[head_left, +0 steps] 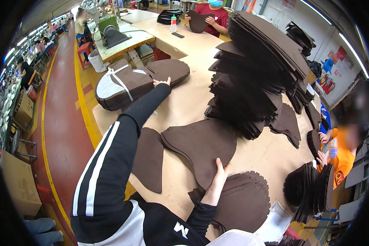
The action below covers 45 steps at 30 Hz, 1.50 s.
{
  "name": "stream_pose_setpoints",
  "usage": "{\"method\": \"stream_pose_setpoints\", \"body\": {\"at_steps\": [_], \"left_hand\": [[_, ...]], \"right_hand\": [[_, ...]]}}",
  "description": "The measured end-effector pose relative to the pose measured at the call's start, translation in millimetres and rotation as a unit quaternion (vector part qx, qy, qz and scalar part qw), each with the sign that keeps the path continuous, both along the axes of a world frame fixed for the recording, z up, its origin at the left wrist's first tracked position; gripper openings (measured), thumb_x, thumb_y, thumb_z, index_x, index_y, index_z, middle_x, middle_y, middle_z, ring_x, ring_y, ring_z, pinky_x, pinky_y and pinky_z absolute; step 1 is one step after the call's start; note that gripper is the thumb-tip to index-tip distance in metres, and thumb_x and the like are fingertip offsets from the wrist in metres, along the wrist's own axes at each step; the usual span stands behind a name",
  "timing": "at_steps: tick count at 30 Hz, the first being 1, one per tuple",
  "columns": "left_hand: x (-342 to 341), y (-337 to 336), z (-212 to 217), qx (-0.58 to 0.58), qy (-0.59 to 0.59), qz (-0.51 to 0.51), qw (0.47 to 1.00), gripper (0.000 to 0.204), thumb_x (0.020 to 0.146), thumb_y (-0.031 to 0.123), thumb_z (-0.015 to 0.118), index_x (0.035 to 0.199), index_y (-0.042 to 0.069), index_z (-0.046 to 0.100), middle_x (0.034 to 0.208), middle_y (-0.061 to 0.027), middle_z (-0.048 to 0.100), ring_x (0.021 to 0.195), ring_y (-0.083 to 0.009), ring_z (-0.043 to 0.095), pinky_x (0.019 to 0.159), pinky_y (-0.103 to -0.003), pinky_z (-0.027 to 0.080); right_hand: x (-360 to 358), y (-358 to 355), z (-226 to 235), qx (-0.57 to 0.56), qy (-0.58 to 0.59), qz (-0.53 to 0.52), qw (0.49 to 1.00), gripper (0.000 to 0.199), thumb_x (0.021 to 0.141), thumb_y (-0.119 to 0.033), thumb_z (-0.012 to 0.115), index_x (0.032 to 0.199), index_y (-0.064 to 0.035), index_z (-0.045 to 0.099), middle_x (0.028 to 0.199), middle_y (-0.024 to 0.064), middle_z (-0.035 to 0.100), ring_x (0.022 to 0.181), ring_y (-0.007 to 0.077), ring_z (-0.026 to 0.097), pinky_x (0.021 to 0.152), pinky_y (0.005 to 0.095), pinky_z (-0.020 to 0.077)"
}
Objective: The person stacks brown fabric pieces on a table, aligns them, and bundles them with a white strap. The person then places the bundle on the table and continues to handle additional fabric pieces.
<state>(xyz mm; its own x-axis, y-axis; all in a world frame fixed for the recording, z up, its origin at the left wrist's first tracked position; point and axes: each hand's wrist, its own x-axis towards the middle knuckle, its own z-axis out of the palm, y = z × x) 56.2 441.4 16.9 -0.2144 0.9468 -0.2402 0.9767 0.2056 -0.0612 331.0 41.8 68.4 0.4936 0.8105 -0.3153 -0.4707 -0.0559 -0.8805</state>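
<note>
My left arm stretches far across the table. My left hand [162, 82] is at the near edge of a stack of dark brown cut panels [168, 69], its fingers bent against that edge. Beside it lies a bundle of similar panels [115, 84] tied with a white strip, a pale grey piece on top. My right hand [220, 176] grips the right edge of a small stack of curved brown panels [203, 143], thumb on top and fingers partly hidden beneath. Left of that stack lies a brown panel [148, 160]; more scallop-edged panels [244, 201] lie next to my right wrist.
A tall, uneven pile of brown panels [266, 53] leans over the table's [188, 104] right side. Across the table a person in red [215, 16] holds a panel; another in orange [342, 151] handles panels at right. A sewing machine [112, 35] stands beyond, a marked aisle [63, 115] at left.
</note>
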Motion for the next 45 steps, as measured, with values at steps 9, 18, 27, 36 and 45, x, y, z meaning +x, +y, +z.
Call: {"method": "stream_pose_setpoints", "body": {"at_steps": [9, 18, 27, 36, 45], "left_hand": [[-23.0, -27.6, 4.0, 0.157, 0.138, -0.147, 0.967, 0.055, 0.071, 0.018, 0.07, 0.117, -0.001, 0.048, 0.089, -0.0179, 0.072, 0.084, -0.0333, 0.071, 0.069, -0.042, 0.057], [12.8, -50.3, 119.3, 0.235, 0.033, -0.153, 0.959, 0.033, 0.076, 0.02, 0.062, 0.108, 0.01, 0.063, 0.099, -0.0194, 0.07, 0.094, -0.0367, 0.068, 0.081, -0.047, 0.056], [72.5, -299.9, 190.6, 0.094, -0.072, -0.382, 0.916, 0.038, 0.077, 0.031, 0.065, 0.099, 0.001, 0.061, 0.075, -0.0257, 0.065, 0.077, -0.0431, 0.067, 0.069, -0.052, 0.053], [29.2, -415.5, 131.1, 0.066, -0.377, -0.373, 0.845, 0.044, 0.087, 0.033, 0.071, 0.119, 0.004, 0.067, 0.113, -0.0157, 0.07, 0.092, -0.0212, 0.072, 0.081, -0.034, 0.056], [-204.2, -423.8, -17.8, 0.216, -0.509, 0.169, 0.816, 0.051, 0.099, 0.053, 0.05, 0.115, 0.007, 0.065, 0.101, -0.013, 0.069, 0.095, -0.018, 0.064, 0.086, -0.033, 0.049]], "right_hand": [[-6.4, -1.7, -6.0, 0.014, -0.043, -0.023, 0.999, 0.063, 0.092, -0.013, 0.063, 0.146, 0.0007, 0.035, 0.142, 0.0184, 0.046, 0.129, 0.0268, 0.046, 0.108, 0.0376, 0.0366], [-1.2, 1.1, 16.0, 0.238, -0.198, -0.085, 0.947, 0.053, 0.093, -0.009, 0.058, 0.142, 0.0014, 0.04, 0.139, 0.0237, 0.05, 0.13, 0.032, 0.049, 0.113, 0.0423, 0.0336], [-55.9, 5.3, 6.7, 0.171, 0.318, 0.279, 0.89, 0.09, 0.094, -0.053, 0.057, 0.158, -0.0136, 0.007, 0.158, 0.0251, 0.019, 0.144, 0.0386, 0.027, 0.114, 0.0527, 0.0309], [-84.2, 1.5, -2.8, 0.052, 0.195, 0.068, 0.977, 0.054, 0.082, -0.002, 0.068, 0.131, -0.0011, 0.047, 0.124, 0.013, 0.056, 0.11, 0.0267, 0.058, 0.091, 0.0378, 0.051], [-66.9, -16.1, -3.8, 0.127, 0.366, 0.185, 0.903, 0.044, 0.076, -0.005, 0.065, 0.118, 0.0043, 0.056, 0.11, 0.0169, 0.065, 0.1, 0.0326, 0.065, 0.092, 0.0446, 0.0547]]}}
